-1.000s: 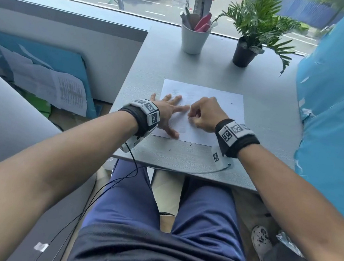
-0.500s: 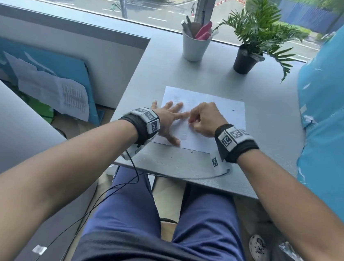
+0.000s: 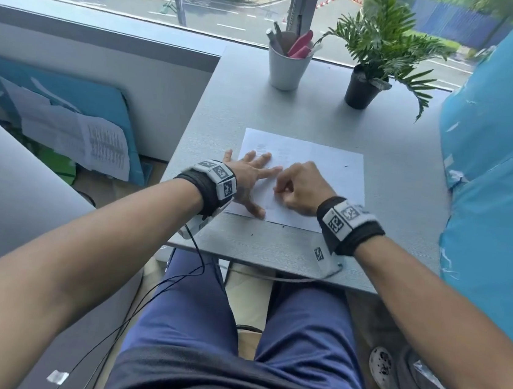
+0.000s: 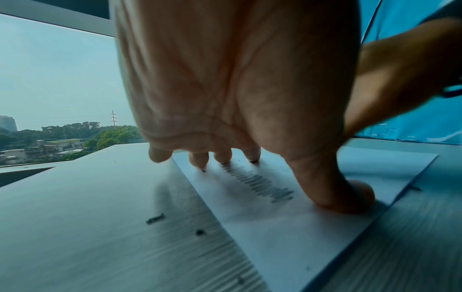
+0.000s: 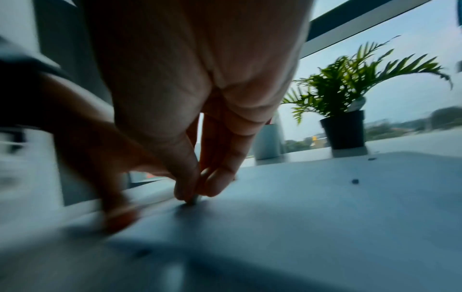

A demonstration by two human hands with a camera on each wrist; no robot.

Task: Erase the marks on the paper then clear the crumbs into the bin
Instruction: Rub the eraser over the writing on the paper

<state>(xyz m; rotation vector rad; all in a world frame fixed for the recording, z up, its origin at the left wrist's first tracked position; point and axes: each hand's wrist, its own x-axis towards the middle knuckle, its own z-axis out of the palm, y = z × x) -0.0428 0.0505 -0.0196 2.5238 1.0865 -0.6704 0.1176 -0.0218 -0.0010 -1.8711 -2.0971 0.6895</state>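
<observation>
- Head view: the paper (image 3: 322, 169) lies flat on the desk (image 3: 306, 113), nearer the near edge. The left hand (image 3: 250, 177) lies on the sheet's left part with fingers spread and straight, its little finger off the paper's left edge.
- The right hand (image 3: 300, 188) is curled just right of it, knuckles up; what it grips is hidden from here. The marks on the sheet are faint. A few dark crumbs (image 3: 252, 234) dot the desk near the paper's near edge. A cup (image 3: 287, 70) of pens and a plant (image 3: 380, 48) stand at the far edge. No bin can be made out.
- Left wrist view: fingertips (image 4: 252, 156) and thumb press the paper (image 4: 287, 227); a smudged band of marks (image 4: 260, 183) lies between them. Crumbs (image 4: 155, 218) sit on the desk left of the sheet.
- Right wrist view: blurred. Thumb and fingers (image 5: 220, 177) pinch a small pale thing, likely an eraser (image 5: 195, 199), its tip on the paper; most of it is hidden.
</observation>
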